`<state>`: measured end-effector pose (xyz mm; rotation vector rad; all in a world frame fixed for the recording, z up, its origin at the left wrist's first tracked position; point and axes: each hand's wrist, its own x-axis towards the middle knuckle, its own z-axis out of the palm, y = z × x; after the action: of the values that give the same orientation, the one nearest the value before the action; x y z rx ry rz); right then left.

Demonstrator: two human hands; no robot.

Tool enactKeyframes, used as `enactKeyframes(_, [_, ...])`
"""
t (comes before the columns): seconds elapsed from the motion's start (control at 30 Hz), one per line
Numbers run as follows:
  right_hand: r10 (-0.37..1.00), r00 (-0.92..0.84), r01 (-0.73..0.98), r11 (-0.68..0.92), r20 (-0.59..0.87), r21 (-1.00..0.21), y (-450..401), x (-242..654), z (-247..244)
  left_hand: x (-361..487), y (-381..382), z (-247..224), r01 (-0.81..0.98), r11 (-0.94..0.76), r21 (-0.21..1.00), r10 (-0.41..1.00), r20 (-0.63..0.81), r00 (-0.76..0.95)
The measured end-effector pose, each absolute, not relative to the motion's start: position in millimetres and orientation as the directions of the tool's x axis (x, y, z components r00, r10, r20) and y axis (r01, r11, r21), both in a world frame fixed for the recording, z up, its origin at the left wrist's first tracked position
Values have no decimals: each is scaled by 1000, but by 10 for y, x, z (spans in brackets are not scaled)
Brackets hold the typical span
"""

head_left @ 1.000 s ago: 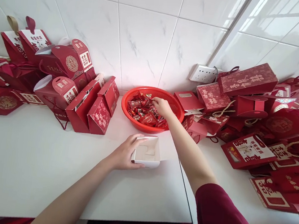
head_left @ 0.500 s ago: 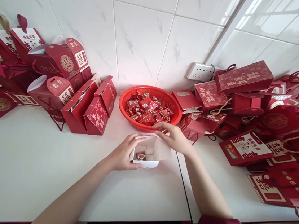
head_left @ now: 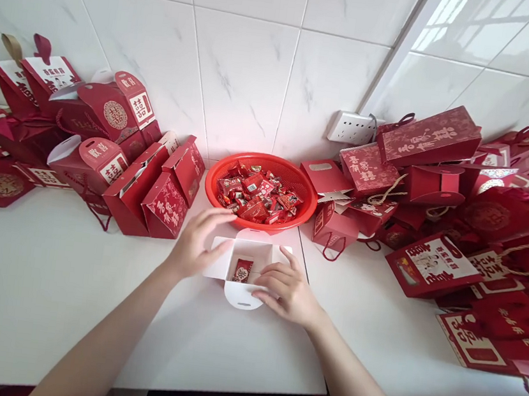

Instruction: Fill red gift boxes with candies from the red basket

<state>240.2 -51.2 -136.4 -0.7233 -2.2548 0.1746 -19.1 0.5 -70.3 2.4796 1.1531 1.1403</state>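
A small gift box (head_left: 263, 256), white inside, stands on the table with its flaps folded out. One red-wrapped sweet (head_left: 242, 271) lies on its bottom. My left hand (head_left: 196, 244) is open beside the left flap, fingers stretched toward the basket and thumb near the flap; whether the thumb touches it I cannot tell. My right hand (head_left: 289, 291) grips the box's right side, its fingers curled over the edge. Just behind the box is a red plastic basket (head_left: 310, 200) holding many wrapped sweets (head_left: 260, 194).
Red gift boxes (head_left: 162, 201) stand in a group on the left. A larger pile of red boxes (head_left: 430, 260) covers the right side. A white power strip (head_left: 353, 127) is fixed to the tiled wall (head_left: 240, 79). A dark seam crosses the white table (head_left: 169, 347).
My left hand has let go of the box and moved left. My right hand has come down from the basket's edge onto the box's right side. The box's flaps are spread wider.
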Motion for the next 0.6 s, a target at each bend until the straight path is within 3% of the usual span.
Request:
enactKeyframes(0.1, [544,-576,433,836,610,-336,-525,2396,-1355,-201,405,-495,669,-602,435,766,550,332])
enactKeyframes(0.27, [567,-549,431,822,614,-373,-536,2400,-1353,-110,1282,-420,877,-390,282,918,189,348])
enactKeyframes(0.37, [584,-544,428,811,602,-399,-528,2404,-1353,6,1654,-521,917,-340,209,940,66,334])
enactKeyframes(0.6, [612,-560,433,790,558,-433,-529,2412,-1330,168,1886,-732,965,-263,-1,964,-39,263])
